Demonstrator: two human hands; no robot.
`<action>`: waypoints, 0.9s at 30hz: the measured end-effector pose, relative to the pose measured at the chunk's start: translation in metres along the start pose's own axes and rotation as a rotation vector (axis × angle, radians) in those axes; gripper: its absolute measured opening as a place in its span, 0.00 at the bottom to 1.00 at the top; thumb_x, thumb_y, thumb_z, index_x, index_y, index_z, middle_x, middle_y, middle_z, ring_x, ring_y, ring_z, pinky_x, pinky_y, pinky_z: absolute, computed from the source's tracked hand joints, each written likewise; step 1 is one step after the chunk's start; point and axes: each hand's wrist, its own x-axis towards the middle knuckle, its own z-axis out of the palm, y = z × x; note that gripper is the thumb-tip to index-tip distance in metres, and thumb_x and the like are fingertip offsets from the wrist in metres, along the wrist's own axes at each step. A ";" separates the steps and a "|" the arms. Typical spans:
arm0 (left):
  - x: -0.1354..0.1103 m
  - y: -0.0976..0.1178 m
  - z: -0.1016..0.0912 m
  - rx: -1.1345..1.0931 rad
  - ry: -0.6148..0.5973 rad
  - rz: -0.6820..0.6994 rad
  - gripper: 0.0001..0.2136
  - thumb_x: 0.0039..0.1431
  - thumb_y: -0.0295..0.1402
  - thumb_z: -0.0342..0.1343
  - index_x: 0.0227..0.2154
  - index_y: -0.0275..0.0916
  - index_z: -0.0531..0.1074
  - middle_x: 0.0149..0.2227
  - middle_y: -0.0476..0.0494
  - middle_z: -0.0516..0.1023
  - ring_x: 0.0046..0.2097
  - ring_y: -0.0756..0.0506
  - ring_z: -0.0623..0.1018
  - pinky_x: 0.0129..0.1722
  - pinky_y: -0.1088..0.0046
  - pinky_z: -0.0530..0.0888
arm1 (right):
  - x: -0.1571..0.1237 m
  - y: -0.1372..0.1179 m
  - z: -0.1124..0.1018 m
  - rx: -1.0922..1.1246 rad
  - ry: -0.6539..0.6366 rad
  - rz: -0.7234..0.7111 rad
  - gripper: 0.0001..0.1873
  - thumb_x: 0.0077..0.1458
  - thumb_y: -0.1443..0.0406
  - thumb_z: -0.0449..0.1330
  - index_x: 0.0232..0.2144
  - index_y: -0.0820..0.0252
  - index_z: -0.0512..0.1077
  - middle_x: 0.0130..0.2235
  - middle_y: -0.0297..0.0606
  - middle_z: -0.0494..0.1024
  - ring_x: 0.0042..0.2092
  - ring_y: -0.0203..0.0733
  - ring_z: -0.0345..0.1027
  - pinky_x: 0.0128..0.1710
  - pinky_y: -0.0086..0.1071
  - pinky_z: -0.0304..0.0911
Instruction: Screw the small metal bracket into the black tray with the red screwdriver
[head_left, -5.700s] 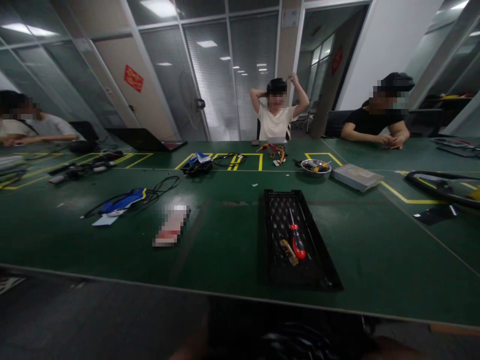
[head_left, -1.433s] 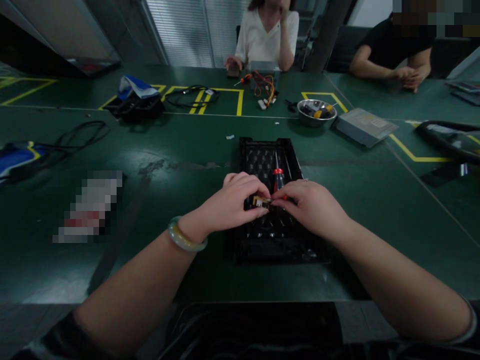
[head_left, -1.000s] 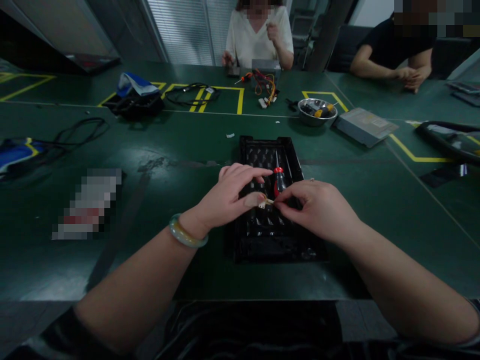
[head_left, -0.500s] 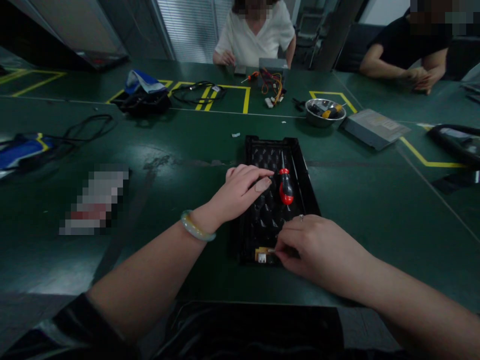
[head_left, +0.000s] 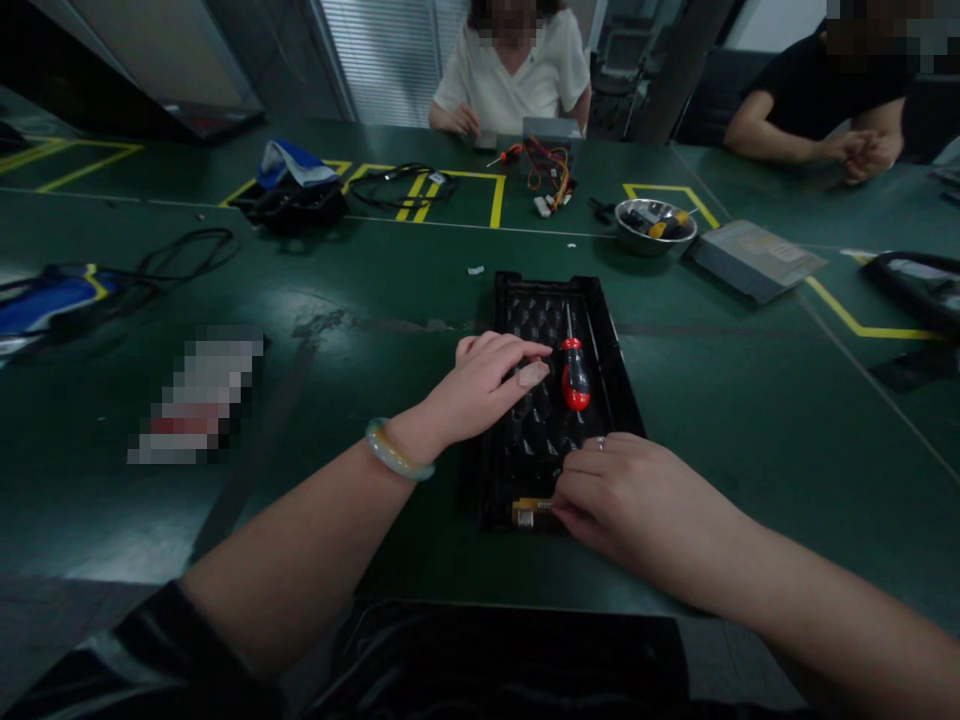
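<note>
A black plastic tray-like panel [head_left: 621, 375] lies on the green table before me, its inside patterned with diamond shapes. My left hand [head_left: 495, 380] rests on its left edge, fingers stretched out and holding nothing. Beside those fingertips a red and black screwdriver [head_left: 575, 378] lies inside the panel, its shaft pointing away from me. At the near end, my right hand [head_left: 615, 500] pinches a small yellowish circuit board [head_left: 529, 506] with a metal USB port. The board's right part is hidden behind my fingers.
Beyond the panel stand a metal bowl of tools [head_left: 655, 228], a flat grey metal box [head_left: 757, 260] and a power supply with coloured wires [head_left: 553, 155]. A blurred-out flat object [head_left: 199, 395] lies left. Two people sit across the table [head_left: 390, 290].
The circuit board has tilted slightly within my right fingers. The whole view has shifted a little; my left hand and the screwdriver stay in place.
</note>
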 end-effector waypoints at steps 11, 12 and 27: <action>0.001 0.000 0.002 0.004 0.003 -0.001 0.19 0.69 0.47 0.41 0.53 0.47 0.70 0.51 0.48 0.75 0.54 0.43 0.69 0.55 0.60 0.58 | 0.001 -0.005 -0.001 0.006 -0.043 0.050 0.08 0.59 0.67 0.55 0.30 0.57 0.73 0.33 0.32 0.77 0.35 0.41 0.69 0.37 0.38 0.54; 0.000 0.000 0.002 0.004 0.006 0.003 0.19 0.69 0.47 0.41 0.52 0.47 0.70 0.51 0.49 0.75 0.53 0.43 0.69 0.55 0.60 0.58 | 0.001 -0.005 -0.001 0.009 -0.048 0.060 0.08 0.59 0.67 0.56 0.29 0.57 0.73 0.33 0.32 0.77 0.35 0.41 0.69 0.37 0.38 0.55; -0.001 0.002 -0.002 0.013 -0.027 -0.001 0.19 0.70 0.47 0.40 0.53 0.47 0.70 0.51 0.48 0.74 0.53 0.43 0.68 0.55 0.60 0.58 | 0.000 0.002 -0.012 0.226 -0.134 -0.083 0.21 0.58 0.67 0.56 0.52 0.41 0.72 0.36 0.30 0.74 0.35 0.35 0.65 0.38 0.32 0.56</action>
